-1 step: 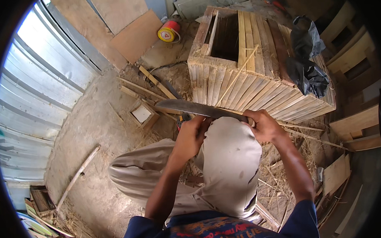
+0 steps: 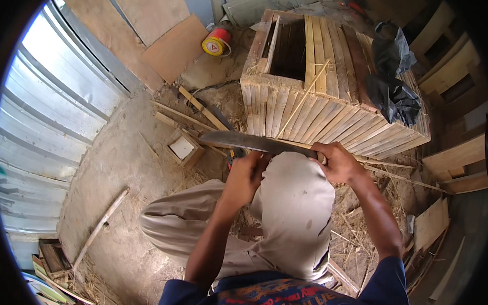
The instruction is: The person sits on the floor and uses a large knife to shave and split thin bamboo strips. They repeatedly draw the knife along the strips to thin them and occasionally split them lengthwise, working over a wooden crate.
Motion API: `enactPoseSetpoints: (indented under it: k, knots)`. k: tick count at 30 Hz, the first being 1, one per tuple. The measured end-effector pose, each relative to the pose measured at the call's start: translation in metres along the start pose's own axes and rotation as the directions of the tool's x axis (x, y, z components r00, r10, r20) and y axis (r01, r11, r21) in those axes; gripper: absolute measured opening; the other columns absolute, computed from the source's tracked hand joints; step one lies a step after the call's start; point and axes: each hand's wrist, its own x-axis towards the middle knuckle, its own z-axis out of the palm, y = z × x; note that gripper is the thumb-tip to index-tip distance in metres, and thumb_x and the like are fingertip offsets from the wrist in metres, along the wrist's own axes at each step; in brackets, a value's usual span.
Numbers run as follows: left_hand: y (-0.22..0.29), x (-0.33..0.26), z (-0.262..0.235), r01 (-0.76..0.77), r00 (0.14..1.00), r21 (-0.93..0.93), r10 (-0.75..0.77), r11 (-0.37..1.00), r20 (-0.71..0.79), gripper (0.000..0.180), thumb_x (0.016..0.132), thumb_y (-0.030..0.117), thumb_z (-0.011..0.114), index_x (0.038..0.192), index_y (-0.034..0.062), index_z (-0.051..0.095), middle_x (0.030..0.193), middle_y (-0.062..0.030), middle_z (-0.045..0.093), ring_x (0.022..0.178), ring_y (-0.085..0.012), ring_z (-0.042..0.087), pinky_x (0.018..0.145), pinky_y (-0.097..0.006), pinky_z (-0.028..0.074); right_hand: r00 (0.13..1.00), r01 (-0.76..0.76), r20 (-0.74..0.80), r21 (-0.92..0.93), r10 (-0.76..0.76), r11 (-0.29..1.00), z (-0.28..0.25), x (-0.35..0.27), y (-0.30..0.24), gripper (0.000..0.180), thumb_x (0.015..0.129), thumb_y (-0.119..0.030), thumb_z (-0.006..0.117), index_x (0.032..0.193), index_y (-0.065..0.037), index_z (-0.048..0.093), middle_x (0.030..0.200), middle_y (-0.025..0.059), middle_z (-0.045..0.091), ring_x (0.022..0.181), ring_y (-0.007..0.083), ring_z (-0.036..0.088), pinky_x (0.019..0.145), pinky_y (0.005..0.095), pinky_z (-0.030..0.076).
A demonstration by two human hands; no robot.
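Floor (image 2: 113,165), grey-brown and dusty, straw-like shavings (image 2: 356,234) scattered over its right part. Large box of pale wooden slats (image 2: 331,109) stands ahead, dark gap in its top. Beige trousers (image 2: 296,191) cover the legs, one knee raised. Long, broad, dark-bladed knife (image 2: 238,140) spans crosswise just beyond that knee, before the box. Round red-and-yellow bucket (image 2: 216,42) sits farther off, left of the box. Right hand (image 2: 338,162) wraps the knife's handle end. Left hand (image 2: 246,174) curls at its near edge; cannot tell whether it grips.
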Motion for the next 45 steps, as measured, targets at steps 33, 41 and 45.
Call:
enactPoseSetpoints:
  k: [33, 41, 45]
  knots:
    - [0.001, -0.129, -0.062, 0.494, 0.863, -0.211, -0.506, 0.843, -0.003, 0.02, 0.103, 0.015, 0.052, 0.105, 0.0022, 0.068, 0.065, 0.0049, 0.046, 0.057, -0.0049, 0.041, 0.053, -0.024, 0.034, 0.968, -0.083, -0.212, 0.24, 0.136, 0.967, 0.007, -0.025, 0.046, 0.031, 0.079, -0.013, 0.076, 0.107, -0.001, 0.067, 0.077, 0.019, 0.069, 0.066, 0.02, 0.066, 0.066, 0.0362, 0.051]
    - [0.003, 0.016, 0.023, 0.261, 0.964, -0.314, -0.261, 0.913, 0.043, 0.03, 0.107, 0.024, 0.05, 0.109, -0.0037, 0.063, 0.085, -0.0053, 0.061, 0.081, -0.0114, 0.053, 0.072, -0.03, 0.044, 0.996, -0.032, -0.085, -0.023, 0.03, 0.999, -0.005, -0.013, 0.01, 0.021, 0.087, -0.017, 0.074, 0.1, -0.003, 0.065, 0.082, 0.0206, 0.069, 0.078, 0.0392, 0.069, 0.068, 0.0467, 0.052]
    - [0.011, 0.045, 0.024, 0.273, 0.962, -0.344, -0.251, 0.898, 0.108, 0.034, 0.105, 0.022, 0.055, 0.125, -0.0046, 0.062, 0.12, -0.0135, 0.067, 0.113, -0.021, 0.061, 0.103, -0.033, 0.044, 0.998, -0.024, -0.065, -0.01, 0.023, 1.0, -0.01, -0.002, -0.003, 0.024, 0.092, -0.024, 0.07, 0.102, -0.002, 0.065, 0.084, 0.0234, 0.068, 0.081, 0.0439, 0.067, 0.072, 0.0486, 0.052]
